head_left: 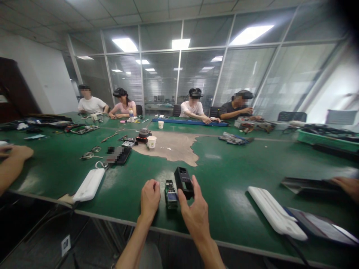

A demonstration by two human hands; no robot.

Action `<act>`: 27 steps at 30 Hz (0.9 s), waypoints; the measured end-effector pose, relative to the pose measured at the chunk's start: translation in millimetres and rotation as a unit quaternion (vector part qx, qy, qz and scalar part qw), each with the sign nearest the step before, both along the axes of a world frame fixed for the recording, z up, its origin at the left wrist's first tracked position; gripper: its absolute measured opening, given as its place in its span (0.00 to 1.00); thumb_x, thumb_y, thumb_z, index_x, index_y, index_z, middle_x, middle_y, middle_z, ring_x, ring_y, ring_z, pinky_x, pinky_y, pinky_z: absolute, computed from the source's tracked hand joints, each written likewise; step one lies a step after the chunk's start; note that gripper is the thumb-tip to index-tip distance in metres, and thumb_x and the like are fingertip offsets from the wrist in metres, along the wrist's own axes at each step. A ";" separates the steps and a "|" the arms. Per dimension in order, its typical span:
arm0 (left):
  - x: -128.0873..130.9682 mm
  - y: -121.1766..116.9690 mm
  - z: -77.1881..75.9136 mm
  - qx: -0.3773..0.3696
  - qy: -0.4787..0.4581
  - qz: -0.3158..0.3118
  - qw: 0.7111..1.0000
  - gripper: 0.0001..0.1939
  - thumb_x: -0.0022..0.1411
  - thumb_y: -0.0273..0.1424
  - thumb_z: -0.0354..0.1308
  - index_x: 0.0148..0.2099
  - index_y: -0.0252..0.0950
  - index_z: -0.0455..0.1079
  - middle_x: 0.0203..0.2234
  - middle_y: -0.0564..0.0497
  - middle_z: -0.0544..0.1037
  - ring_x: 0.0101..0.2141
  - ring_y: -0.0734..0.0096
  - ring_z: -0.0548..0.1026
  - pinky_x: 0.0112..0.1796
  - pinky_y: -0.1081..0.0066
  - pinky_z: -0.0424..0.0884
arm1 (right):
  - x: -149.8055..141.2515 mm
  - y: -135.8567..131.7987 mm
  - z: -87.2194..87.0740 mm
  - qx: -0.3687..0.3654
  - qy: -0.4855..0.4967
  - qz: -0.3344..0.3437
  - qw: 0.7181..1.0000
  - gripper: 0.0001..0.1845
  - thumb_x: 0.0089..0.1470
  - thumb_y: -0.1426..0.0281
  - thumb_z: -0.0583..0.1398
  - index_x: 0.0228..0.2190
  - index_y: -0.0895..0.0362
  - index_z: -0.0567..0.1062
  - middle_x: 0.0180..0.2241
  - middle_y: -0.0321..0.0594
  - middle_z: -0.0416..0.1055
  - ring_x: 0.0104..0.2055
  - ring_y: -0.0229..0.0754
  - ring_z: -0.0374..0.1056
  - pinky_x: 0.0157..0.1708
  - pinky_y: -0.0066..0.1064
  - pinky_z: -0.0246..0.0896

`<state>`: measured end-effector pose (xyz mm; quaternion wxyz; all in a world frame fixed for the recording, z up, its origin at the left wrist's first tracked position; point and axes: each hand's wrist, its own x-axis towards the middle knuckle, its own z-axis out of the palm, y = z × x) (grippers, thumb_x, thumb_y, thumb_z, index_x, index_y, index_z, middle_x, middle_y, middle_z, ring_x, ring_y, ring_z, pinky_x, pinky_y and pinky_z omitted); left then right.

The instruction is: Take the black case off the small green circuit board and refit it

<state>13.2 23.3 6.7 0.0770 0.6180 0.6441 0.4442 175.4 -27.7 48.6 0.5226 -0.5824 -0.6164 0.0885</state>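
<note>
- Right hand [196, 211] in play, its grip fastened on the black casing [183, 177], tilted just beside the circuit module [171, 198]!
- Left hand [150, 197] curled closed, just left of the module.
- Both pieces were near the table's [224, 164] front edge.
- Rightward, green surface ran wide to the white device [273, 211]; ahead lay the brown patch's [179, 144] ragged edge.

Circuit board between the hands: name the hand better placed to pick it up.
Probably the left hand: it is curled beside the circuit board, nothing visible in it, while the right hand holds the black casing.
</note>
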 end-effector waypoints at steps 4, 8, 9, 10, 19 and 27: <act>0.3 0.6 -1.1 0.001 0.001 -0.002 1.000 0.14 0.65 0.35 0.45 0.31 0.37 0.67 0.27 0.50 0.72 0.32 0.69 0.70 0.37 0.72 0.62 | 29.5 4.2 -16.8 -0.035 -0.011 -0.054 0.998 0.38 0.54 0.57 0.57 0.61 0.62 0.56 0.58 0.53 0.63 0.58 0.53 0.61 0.57 0.46 0.57; -0.4 1.8 -2.1 0.000 0.005 0.004 1.000 0.14 0.65 0.35 0.46 0.30 0.37 0.67 0.26 0.50 0.72 0.31 0.70 0.70 0.36 0.72 0.62 | 42.7 5.0 -38.4 -0.069 -0.026 -0.058 0.996 0.38 0.54 0.58 0.56 0.61 0.62 0.56 0.57 0.53 0.63 0.58 0.53 0.62 0.57 0.46 0.57; -0.6 1.9 -2.2 0.000 0.007 0.005 1.000 0.14 0.65 0.35 0.46 0.29 0.37 0.66 0.26 0.50 0.72 0.31 0.70 0.70 0.36 0.72 0.62 | 43.5 4.9 -42.1 -0.073 -0.029 -0.056 0.995 0.38 0.55 0.58 0.56 0.62 0.63 0.56 0.57 0.53 0.63 0.58 0.53 0.62 0.57 0.46 0.57; -0.9 1.9 -2.2 0.000 0.009 0.006 1.000 0.14 0.65 0.35 0.46 0.29 0.37 0.66 0.26 0.50 0.72 0.31 0.70 0.70 0.35 0.72 0.61 | 43.8 4.7 -45.0 -0.074 -0.033 -0.055 0.995 0.38 0.55 0.58 0.56 0.61 0.63 0.56 0.57 0.54 0.63 0.58 0.53 0.62 0.57 0.46 0.57; -0.8 -0.1 -1.1 0.002 0.015 0.004 1.000 0.14 0.65 0.35 0.46 0.29 0.37 0.67 0.26 0.51 0.72 0.30 0.70 0.70 0.34 0.73 0.61 | 46.6 4.0 -55.9 -0.009 -0.080 -0.055 0.995 0.39 0.54 0.58 0.56 0.61 0.65 0.56 0.58 0.56 0.61 0.59 0.55 0.59 0.57 0.49 0.56; -0.4 1.5 0.1 -0.003 0.020 0.000 1.000 0.15 0.65 0.35 0.45 0.29 0.37 0.66 0.26 0.51 0.71 0.30 0.70 0.70 0.34 0.72 0.61 | 46.8 4.3 -57.6 0.008 -0.073 -0.070 0.995 0.40 0.54 0.55 0.57 0.61 0.65 0.55 0.58 0.56 0.61 0.59 0.55 0.58 0.56 0.49 0.56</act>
